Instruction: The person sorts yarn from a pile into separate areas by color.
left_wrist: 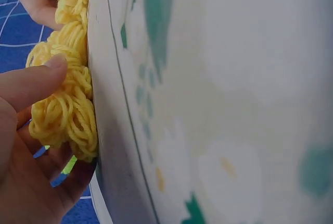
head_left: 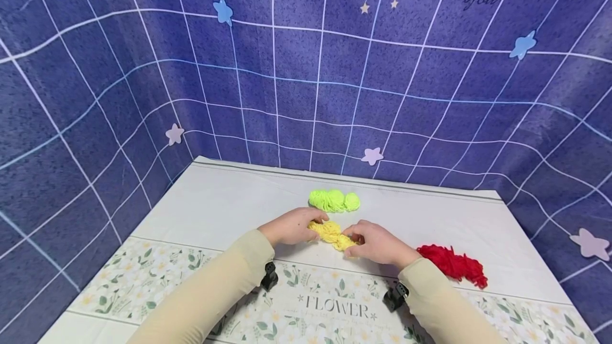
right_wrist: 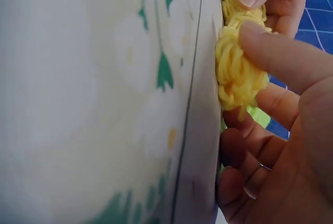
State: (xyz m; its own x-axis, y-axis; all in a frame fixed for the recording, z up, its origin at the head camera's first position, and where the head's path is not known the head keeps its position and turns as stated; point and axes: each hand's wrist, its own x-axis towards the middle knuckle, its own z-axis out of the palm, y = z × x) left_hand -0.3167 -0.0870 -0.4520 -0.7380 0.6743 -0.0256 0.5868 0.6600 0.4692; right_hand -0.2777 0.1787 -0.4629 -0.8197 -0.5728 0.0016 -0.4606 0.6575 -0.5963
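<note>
A bundle of yellow yarn (head_left: 331,232) lies on the white tabletop, pinched in at intervals into bunched sections. My left hand (head_left: 297,225) holds its left end, with the thumb (left_wrist: 52,73) on the near side and the fingers curled behind it. At the other end my right hand (head_left: 377,243) grips the yarn between the thumb (right_wrist: 260,39) and the curled fingers. Loose loops show between the two hands. Just behind the yellow bundle sits a neon green yarn bundle (head_left: 334,201), tied into rounded sections and touched by neither hand.
A red yarn bundle (head_left: 451,264) lies to the right, beside my right forearm. A floral cloth strip (head_left: 330,304) printed with "FLOWER" runs along the table's near part. A blue gridded curtain (head_left: 296,84) rises behind the table and at both sides.
</note>
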